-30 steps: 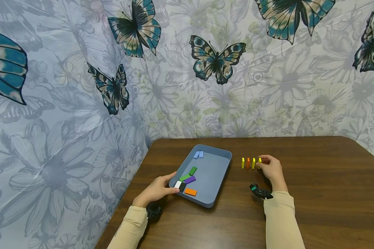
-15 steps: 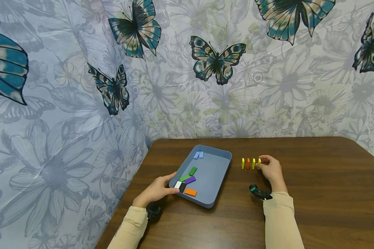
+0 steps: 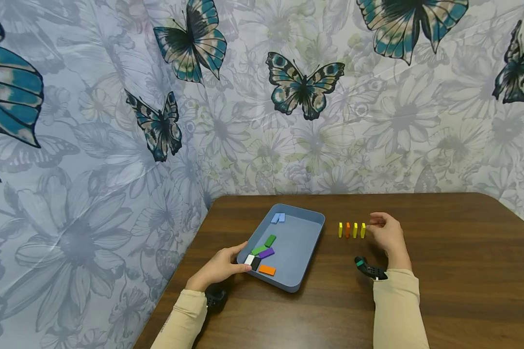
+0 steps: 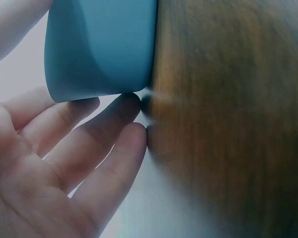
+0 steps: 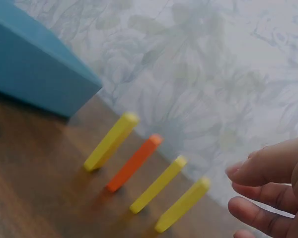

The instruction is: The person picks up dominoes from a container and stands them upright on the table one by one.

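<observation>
Right fingers (image 5: 270,163) withdrew | slightly parted, empty | yellow block (image 3: 363,230) upright | left fingers (image 4: 109,168) grip tray (image 3: 294,247)

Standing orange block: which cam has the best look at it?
Right wrist. The standing orange block appears largest there, visible from base to top with nothing in front, though slightly soft. The head view shows it whole but small, right of the tray. The left wrist view doesn't show it.

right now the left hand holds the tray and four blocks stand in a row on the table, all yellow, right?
Not quite: the right wrist view shows the second block from the tray is orange. The other three blocks are yellow, and the left hand does hold the tray.
</observation>
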Available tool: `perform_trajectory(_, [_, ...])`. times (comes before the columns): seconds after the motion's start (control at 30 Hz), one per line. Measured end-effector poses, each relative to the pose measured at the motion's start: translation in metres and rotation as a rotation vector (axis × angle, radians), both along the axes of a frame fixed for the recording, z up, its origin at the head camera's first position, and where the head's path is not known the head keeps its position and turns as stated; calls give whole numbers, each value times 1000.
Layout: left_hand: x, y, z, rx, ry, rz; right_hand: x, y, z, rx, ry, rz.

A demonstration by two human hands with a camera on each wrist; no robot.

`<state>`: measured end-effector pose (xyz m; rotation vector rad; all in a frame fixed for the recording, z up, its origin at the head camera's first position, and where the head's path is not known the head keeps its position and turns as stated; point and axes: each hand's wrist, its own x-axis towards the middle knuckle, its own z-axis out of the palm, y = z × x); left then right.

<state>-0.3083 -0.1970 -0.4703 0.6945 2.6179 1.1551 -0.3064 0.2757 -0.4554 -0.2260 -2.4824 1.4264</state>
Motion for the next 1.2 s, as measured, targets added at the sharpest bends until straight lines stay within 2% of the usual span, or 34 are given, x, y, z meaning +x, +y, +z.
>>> perform_trajectory(0.17, [2, -1, 0, 13, -2, -9, 3, -6, 24, 31, 41, -2])
perform_trajectory(0.3, [4, 0, -1, 12, -4, -13, 3, -17, 43, 67, 80, 53])
perform_trajectory(0.47, [5, 1, -2, 18, -7, -22, -5, -40, 64, 127, 89, 178])
perform_trajectory(0.7, [5, 0, 1, 24, 1, -26, -34, -83, 83, 122, 51, 395])
perform_trajectory(0.83, [4, 0, 2, 23, 5, -27, -55, -107, 82, 139, 45, 475])
perform_trajectory(0.93, [4, 0, 2, 17, 12, -24, -70, -124, 73, 168, 51, 521])
perform_trajectory(1.1, [4, 0, 0, 17, 18, -19, -84, -149, 55, 132, -29, 570])
perform_trajectory(1.2, [4, 1, 0, 20, 13, -20, -89, -160, 45, 119, -87, 568])
